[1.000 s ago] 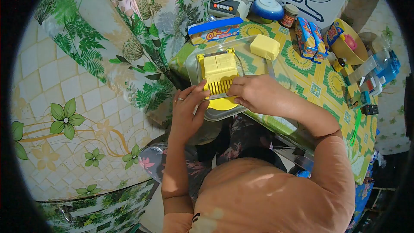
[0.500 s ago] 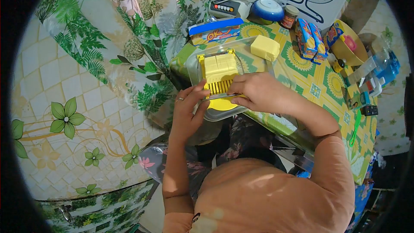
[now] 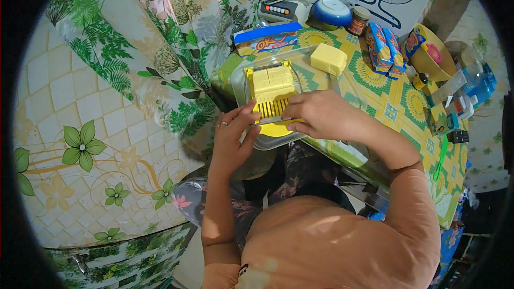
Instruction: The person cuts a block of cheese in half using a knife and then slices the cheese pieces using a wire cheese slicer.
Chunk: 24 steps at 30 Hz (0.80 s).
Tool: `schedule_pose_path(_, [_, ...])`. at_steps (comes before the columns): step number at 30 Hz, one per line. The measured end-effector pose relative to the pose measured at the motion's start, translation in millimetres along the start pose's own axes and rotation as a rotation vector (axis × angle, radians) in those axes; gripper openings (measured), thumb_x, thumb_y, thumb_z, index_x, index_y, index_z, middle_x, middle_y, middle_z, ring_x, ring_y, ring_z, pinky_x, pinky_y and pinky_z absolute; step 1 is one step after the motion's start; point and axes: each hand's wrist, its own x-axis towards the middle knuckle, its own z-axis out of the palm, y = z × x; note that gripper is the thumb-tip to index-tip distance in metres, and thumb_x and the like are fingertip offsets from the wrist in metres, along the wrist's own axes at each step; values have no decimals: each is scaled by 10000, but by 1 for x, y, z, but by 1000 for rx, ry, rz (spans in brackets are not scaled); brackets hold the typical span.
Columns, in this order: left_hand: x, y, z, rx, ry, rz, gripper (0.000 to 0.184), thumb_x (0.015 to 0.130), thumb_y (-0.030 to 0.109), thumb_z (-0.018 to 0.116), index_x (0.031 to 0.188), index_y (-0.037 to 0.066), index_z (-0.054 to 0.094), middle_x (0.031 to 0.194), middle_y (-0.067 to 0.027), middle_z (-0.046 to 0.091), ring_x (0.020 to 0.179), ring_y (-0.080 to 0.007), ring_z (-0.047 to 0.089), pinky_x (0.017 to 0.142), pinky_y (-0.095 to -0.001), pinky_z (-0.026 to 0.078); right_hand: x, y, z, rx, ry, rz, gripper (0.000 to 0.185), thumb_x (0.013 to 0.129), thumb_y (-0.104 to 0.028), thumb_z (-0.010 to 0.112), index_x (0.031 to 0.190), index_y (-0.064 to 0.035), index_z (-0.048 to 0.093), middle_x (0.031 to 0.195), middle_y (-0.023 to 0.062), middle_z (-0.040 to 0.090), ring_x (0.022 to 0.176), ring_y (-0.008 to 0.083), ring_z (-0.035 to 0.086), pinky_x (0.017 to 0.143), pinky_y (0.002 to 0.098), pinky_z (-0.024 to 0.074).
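Note:
A yellow butter slicer (image 3: 276, 108) with clear sides and a slotted grid stands on a clear plastic tray lid (image 3: 238, 83). Pale yellow butter, scored into blocks (image 3: 272, 81), lies at its far end. My left hand (image 3: 234, 128) grips the slicer's near left corner between thumb and fingers. On the near right side, my right hand (image 3: 316, 113) has its fingers curled over the rim, the thumb below. A separate block of butter (image 3: 328, 59) sits at the tray's far right corner. The fingers partly hide the slicer's near edge.
Behind the tray lies a blue and yellow box (image 3: 267, 37). Farther back are a blue bowl (image 3: 332, 13), a jar (image 3: 359, 20) and snack packs (image 3: 384, 51). To the right stand a yellow tub (image 3: 435, 56) and a green-handled tool (image 3: 441, 159). A curtain (image 3: 176, 37) hangs at left.
Almost nothing differs. Both hands keep their hold on the slicer, and the right hand has shifted very slightly to the left.

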Motion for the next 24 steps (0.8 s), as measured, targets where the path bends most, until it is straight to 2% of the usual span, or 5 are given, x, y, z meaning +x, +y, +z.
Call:
schedule_pose_path(9, [-12,2,6,167,-30,-29,286,885,235,682,1162,167,663,1432,10,550,1257,-316,517,1084,-586,305,-1,4,9,-42,-66,-16,237,864,-209,685,1074,-102,714,958,80,627,903,291,659,764,423,532])
schedule_pose_path(12, [-15,1,8,196,-29,-17,271,895,237,674,1159,177,667,1434,7,550,1277,-323,499,1095,-585,293,0,2,8,-43,-99,-13,251,857,-199,689,1089,-107,722,971,79,616,924,284,649,773,413,532])
schedule_pose_path(15, [-18,2,11,285,11,35,299,852,145,716,1151,138,690,1401,-34,589,1273,-365,504,1045,-468,401,-1,4,12,-74,-72,-45,254,847,-194,696,1084,-109,730,964,79,608,949,279,637,783,408,531])
schedule_pose_path(21, [-22,8,12,359,16,40,281,882,179,696,1162,154,691,1422,-36,570,1389,-376,394,1104,-492,331,-1,4,16,-110,-123,-55,247,838,-196,699,1065,-105,736,944,91,608,976,281,628,793,414,529])
schedule_pose_path(24, [-25,8,14,395,5,41,271,905,195,672,1172,160,698,1466,-40,527,1412,-383,358,1121,-505,301,-1,5,19,-97,-115,-75,181,843,-208,677,948,-74,741,906,112,628,953,306,657,778,432,543])
